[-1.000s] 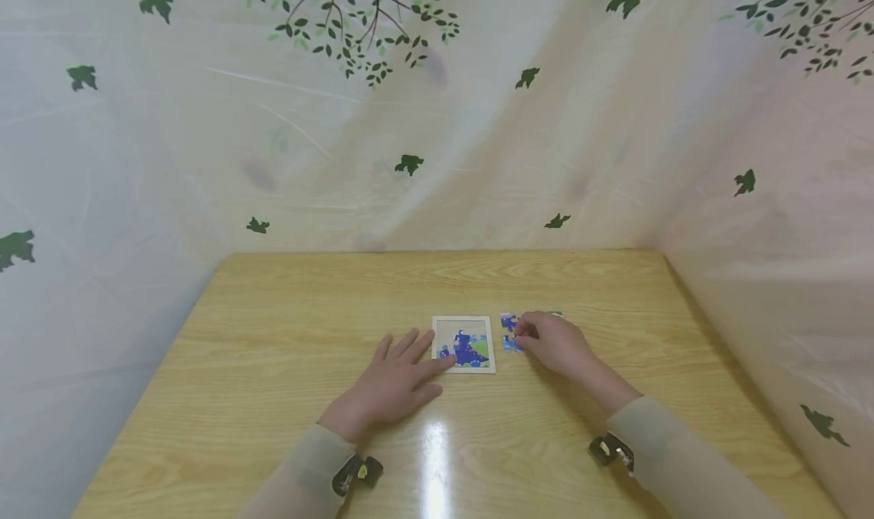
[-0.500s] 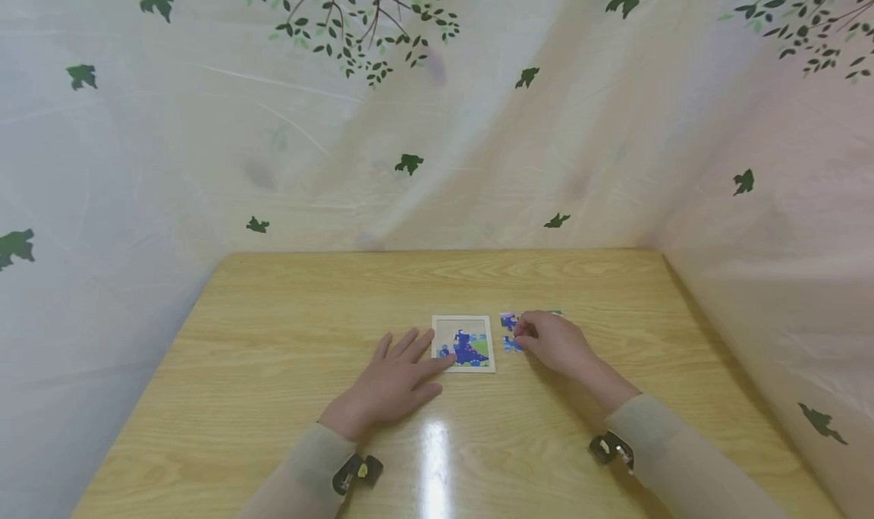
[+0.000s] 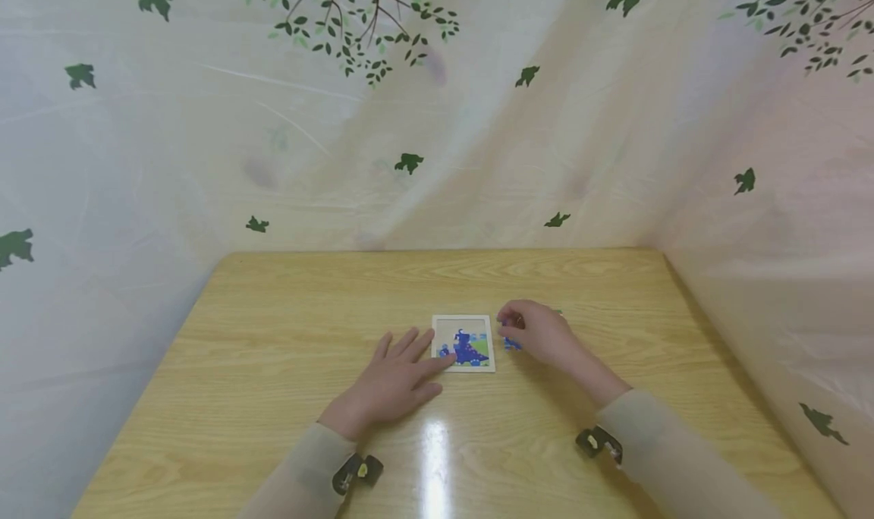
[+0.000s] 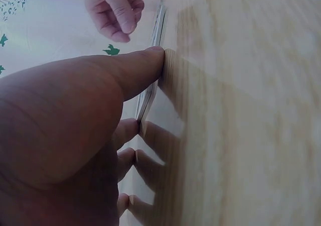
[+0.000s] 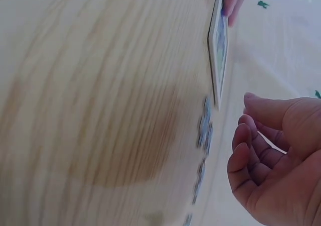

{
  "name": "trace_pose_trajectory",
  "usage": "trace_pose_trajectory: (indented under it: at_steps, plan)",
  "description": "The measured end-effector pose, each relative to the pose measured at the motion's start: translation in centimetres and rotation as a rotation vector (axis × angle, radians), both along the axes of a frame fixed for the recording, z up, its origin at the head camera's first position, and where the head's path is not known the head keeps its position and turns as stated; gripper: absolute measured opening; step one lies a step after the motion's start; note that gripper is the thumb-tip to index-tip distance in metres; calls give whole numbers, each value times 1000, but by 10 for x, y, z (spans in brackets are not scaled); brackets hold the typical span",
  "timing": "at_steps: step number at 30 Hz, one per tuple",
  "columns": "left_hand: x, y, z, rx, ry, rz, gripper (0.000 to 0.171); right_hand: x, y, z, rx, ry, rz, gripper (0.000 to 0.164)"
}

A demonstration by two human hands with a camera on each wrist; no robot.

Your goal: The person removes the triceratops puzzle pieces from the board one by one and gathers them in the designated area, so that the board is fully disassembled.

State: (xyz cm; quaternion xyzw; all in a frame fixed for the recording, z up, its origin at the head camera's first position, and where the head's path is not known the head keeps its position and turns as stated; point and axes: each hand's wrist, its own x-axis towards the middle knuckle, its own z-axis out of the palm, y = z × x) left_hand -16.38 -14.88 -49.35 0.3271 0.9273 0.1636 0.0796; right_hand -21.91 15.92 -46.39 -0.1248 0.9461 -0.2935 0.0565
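Is a glossy wood-grain table (image 3: 273, 299). Carries a white-framed, partly filled jigsaw (image 3: 471, 369) about mid-width; also bears loose blue pieces (image 3: 512, 344) just to its right, hard to count exactly.

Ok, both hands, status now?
Left hand: open, touching the puzzle frame.
Right hand: curled above the puzzle pieces; whether it holds one can't be told.

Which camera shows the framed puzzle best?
The head view: it looks down on the framed puzzle, so its blue picture shows, though the left hand covers a little. The left wrist view shows only its thin edge; the right wrist view shows its face steeply slanted.
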Motion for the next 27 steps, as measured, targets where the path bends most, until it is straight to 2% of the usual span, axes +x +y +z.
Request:
trace_pose_trajectory:
  at_steps: [5,13,27]
  plan:
    - [-1,0,-1,-5,7,-2,54,-1,-17,-3,-97,-22,35,20]
    - [-1,0,-1,-9,12,-6,53,0,-39,-5,-161,-46,84,30]
    - [-2,-1,-3,8,12,-7,53,0,-53,-11,-93,-47,99,41]
